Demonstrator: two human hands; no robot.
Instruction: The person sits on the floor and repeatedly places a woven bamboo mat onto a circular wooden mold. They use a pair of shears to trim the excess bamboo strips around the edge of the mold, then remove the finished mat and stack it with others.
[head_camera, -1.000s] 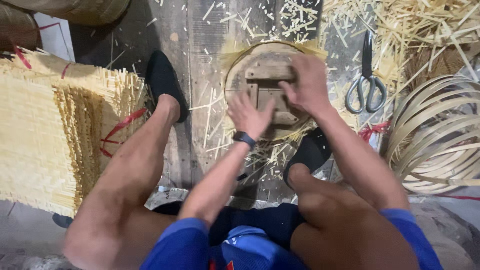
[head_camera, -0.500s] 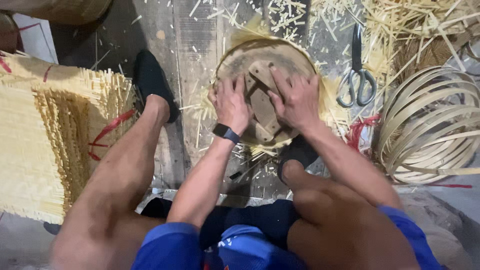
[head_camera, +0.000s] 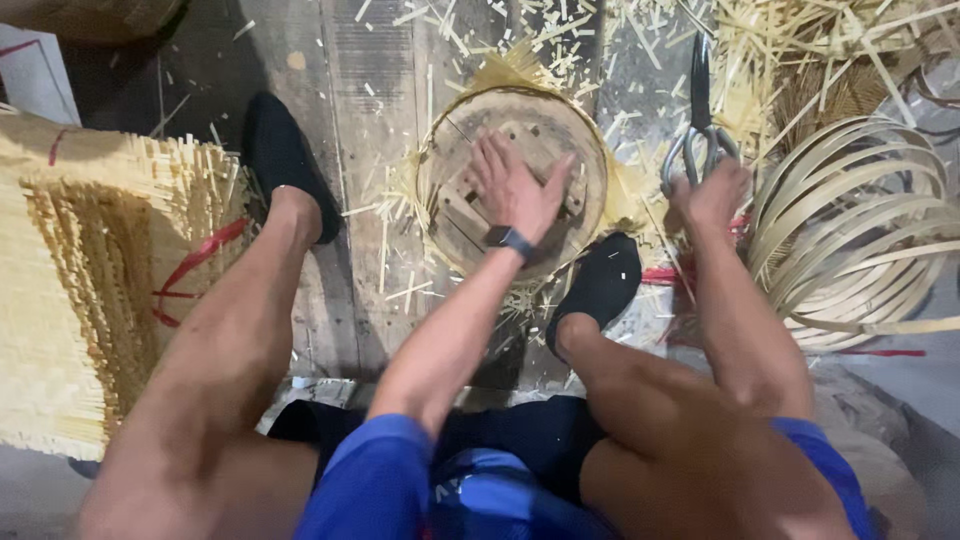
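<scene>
Fingers of the left hand (head_camera: 515, 190) lie spread flat on the round wooden mould (head_camera: 515, 185) between the feet, while the right hand (head_camera: 712, 195) closes on the scissors (head_camera: 697, 120) far right.

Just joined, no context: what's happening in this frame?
A seated person presses the left hand flat on a round wooden form lying over splayed bamboo strips on the plank floor. The right hand reaches to the handles of the scissors lying beside it. A stack of bamboo slats sits to the left, coiled bamboo bands to the right.
</scene>
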